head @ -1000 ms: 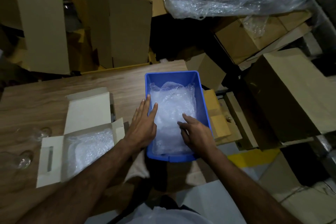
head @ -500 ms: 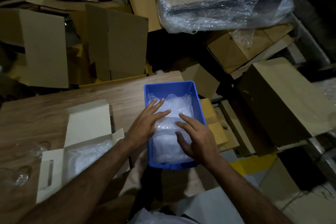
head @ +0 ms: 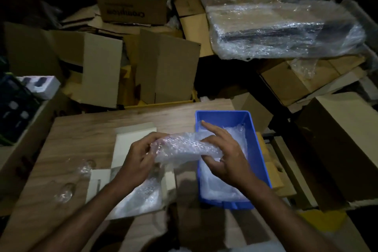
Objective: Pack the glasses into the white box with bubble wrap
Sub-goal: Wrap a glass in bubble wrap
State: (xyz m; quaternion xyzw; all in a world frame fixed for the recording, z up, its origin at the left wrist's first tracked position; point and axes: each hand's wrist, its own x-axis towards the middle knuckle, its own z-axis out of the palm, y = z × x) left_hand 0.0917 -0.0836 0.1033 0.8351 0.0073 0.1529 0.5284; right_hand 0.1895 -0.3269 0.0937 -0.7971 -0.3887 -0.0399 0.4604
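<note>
Holding a bubble wrap sheet (head: pixel 184 148) above the desk (head: pixel 86 129): left hand (head: pixel 141 159) fingers curled pinching one end, right hand (head: pixel 223 155) fingers spread, thumb pinching the other.

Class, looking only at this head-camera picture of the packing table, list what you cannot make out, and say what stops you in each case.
- Head view: the white box floor is hidden by the left hand and its bubble-wrap lining.
- The glasses are dim; their shape and number are unclear.
- The bubble wrap sheet may enclose something; it is too cloudy to tell.
- The blue bin bottom is hidden under loose wrap and the right hand.
</note>
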